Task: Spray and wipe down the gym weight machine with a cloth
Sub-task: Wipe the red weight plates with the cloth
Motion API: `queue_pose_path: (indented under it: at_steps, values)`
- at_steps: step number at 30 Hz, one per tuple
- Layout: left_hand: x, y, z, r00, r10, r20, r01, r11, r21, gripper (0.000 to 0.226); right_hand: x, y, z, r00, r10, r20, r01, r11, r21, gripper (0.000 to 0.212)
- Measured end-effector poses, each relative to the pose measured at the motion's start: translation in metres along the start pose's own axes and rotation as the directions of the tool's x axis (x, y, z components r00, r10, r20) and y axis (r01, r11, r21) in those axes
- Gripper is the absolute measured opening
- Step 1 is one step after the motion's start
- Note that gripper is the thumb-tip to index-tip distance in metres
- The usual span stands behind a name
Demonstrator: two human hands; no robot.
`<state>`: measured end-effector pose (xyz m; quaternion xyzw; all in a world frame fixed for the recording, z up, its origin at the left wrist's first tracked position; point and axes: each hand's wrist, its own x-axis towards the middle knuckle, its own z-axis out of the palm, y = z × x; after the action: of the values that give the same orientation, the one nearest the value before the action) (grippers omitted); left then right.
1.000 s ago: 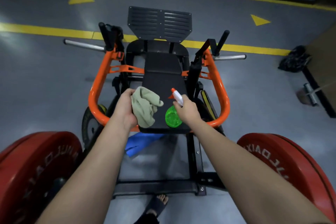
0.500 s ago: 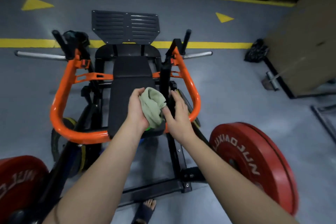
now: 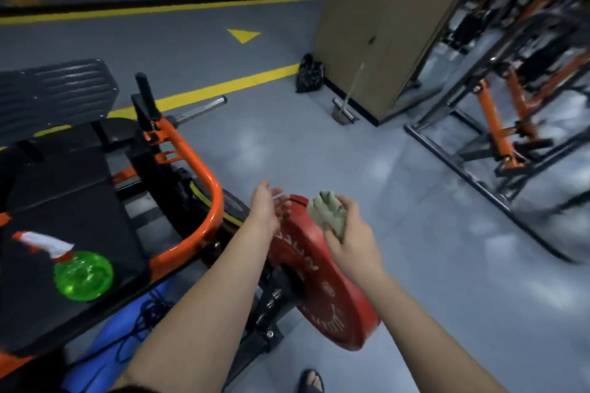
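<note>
The cloth, a bunched olive rag, sits up at the top rim of the red weight plate, and the right hand has it gripped, fingers curled round the wad. The left hand is just across the rim, holding nothing, fingers loose and blurred against the plate's edge. Over on the weight machine, with its orange tube frame, the green spray bottle lies on its side near the near edge of the black seat pad, white-and-orange nozzle pointing away. Grey floor with yellow lines all round, a tall brown box beyond, another orange-and-black machine at the right.
</note>
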<state>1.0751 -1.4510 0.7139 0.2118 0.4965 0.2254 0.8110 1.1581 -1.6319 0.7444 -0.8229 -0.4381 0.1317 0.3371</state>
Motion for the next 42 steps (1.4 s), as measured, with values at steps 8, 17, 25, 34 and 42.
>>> queue_pose_path:
  at_steps: [8, 17, 25, 34, 42]
  values:
    - [0.069, -0.071, -0.015, 0.892, 0.136, -0.431, -0.074, 0.985, 0.158, 0.028, -0.014, 0.1, -0.014, 0.958, -0.124, 0.258, 0.155, 0.983, -0.101, 0.055]
    - [0.066, -0.135, -0.052, 0.981, 0.125, -0.15, 0.045, 0.604, 0.796, 0.02, 0.076, 0.083, 0.056, 0.893, -0.212, 0.397, 0.331, 0.907, -0.26, 0.058]
    - [0.052, -0.169, -0.038, 0.942, 0.302, -0.149, 0.044, 0.331, 0.943, 0.024, 0.173, 0.047, 0.137, 0.766, -0.033, 0.641, 0.274, 0.92, -0.279, 0.065]
    - [0.063, -0.189, -0.023, 0.774, 0.599, -0.206, 0.224, 0.045, 0.974, 0.029, 0.044, 0.113, 0.026, 0.887, -0.337, 0.315, 0.394, 0.909, -0.136, 0.045]
    - [0.067, -0.195, -0.027, 0.738, 0.651, -0.175, 0.161, 0.082, 0.984, 0.02, 0.078, 0.088, 0.067, 0.893, -0.272, 0.358, 0.386, 0.872, -0.302, 0.062]
